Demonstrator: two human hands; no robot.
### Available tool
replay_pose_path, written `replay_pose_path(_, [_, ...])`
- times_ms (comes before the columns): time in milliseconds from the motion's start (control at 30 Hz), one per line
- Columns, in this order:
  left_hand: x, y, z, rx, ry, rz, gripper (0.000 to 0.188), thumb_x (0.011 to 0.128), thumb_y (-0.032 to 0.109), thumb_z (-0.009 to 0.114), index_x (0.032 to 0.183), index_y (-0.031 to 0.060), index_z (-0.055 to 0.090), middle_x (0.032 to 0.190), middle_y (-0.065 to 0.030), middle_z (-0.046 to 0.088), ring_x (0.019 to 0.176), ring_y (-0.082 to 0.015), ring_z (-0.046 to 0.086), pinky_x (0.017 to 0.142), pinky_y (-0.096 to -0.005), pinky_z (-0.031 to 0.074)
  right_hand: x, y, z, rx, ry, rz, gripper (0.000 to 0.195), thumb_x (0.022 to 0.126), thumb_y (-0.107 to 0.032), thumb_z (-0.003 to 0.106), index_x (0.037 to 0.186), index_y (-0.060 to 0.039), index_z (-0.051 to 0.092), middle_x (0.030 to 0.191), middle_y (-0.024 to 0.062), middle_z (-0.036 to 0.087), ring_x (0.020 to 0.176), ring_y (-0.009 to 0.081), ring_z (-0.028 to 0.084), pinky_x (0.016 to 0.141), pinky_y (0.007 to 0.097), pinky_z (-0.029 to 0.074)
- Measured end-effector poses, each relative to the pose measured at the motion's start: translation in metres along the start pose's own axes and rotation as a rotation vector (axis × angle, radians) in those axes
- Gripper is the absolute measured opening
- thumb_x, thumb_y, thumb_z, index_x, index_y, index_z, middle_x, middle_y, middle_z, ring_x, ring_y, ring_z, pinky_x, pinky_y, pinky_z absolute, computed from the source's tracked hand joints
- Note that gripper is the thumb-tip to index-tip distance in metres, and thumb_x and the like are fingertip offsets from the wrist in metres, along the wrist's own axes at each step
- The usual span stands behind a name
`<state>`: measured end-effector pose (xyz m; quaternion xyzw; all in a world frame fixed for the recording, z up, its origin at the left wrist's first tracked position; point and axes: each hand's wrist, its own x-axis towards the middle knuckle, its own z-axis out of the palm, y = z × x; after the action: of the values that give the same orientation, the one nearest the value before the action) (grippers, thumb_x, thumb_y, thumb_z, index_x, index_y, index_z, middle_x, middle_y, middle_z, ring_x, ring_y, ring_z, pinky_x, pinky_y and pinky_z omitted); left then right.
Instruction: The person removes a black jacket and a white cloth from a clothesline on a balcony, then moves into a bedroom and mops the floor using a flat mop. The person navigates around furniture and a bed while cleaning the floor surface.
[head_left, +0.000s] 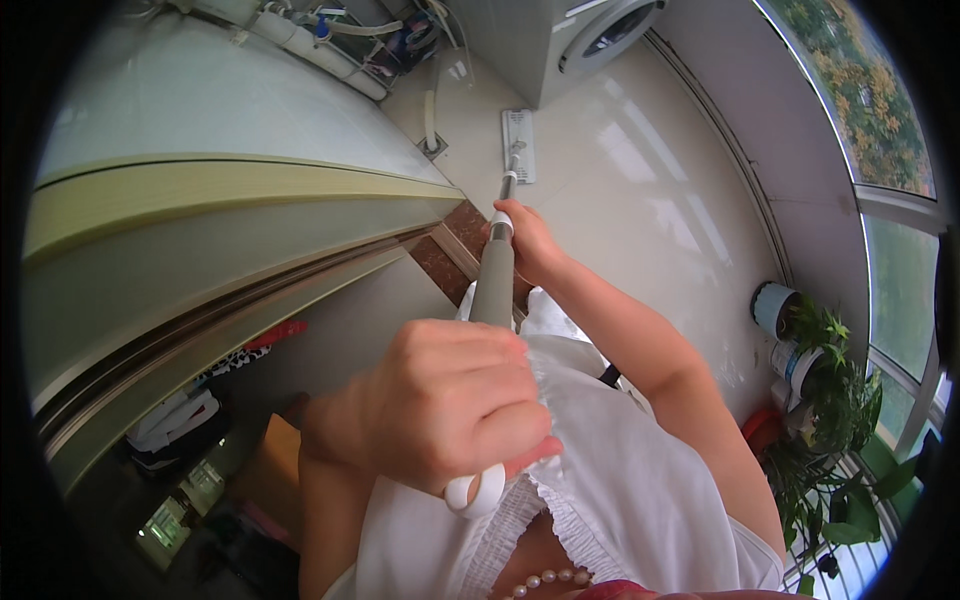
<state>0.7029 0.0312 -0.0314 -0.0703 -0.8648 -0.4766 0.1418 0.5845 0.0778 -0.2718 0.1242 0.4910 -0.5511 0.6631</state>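
A flat mop with a metal pole (508, 184) runs away from my body, its rectangular mop head (527, 169) flat on the pale tiled floor. My left hand (461, 397) is closed round the upper end of the pole's grey grip (492, 281). A white hanging loop (486, 491) sticks out below that fist. Farther down, my right hand (534, 244) grasps the pole around its white collar (501, 219). The mop pad under the head is hidden.
Beyond the mop head stands a washing machine (510, 45). A white hose (430, 120) enters a floor drain (432, 146). On the left are a door frame (247, 187) and dark red threshold tiles (442, 268). Potted plants (825, 375) line the window side at right.
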Motion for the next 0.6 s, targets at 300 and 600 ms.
replay_pose_path(300, [-0.002,-0.008,-0.007,0.07,-0.068,0.022,0.032,0.058,0.01,0.078,0.06,0.0036,0.047,0.057,-0.0073,0.049,0.051,-0.0262,0.052,0.055,-0.0367,0.052,0.026,0.008,0.033,0.157,-0.014,-0.034,0.022,0.088,-0.024,0.047,0.092,-0.0023,0.045,0.066,0.0083,0.054,0.051,0.0167,0.051,0.042,0.0298,0.04])
replay_pose_path(600, [0.055,0.028,0.007,-0.302,-0.175,0.34,0.029,0.063,0.01,0.074,0.061,0.0023,0.047,0.058,-0.0058,0.046,0.048,-0.0219,0.049,0.05,-0.0318,0.051,-0.093,-0.005,-0.04,0.34,0.046,-0.122,0.028,0.089,-0.024,0.053,0.098,0.0001,0.042,0.072,0.0104,0.056,0.053,0.0157,0.05,0.044,0.0303,0.041])
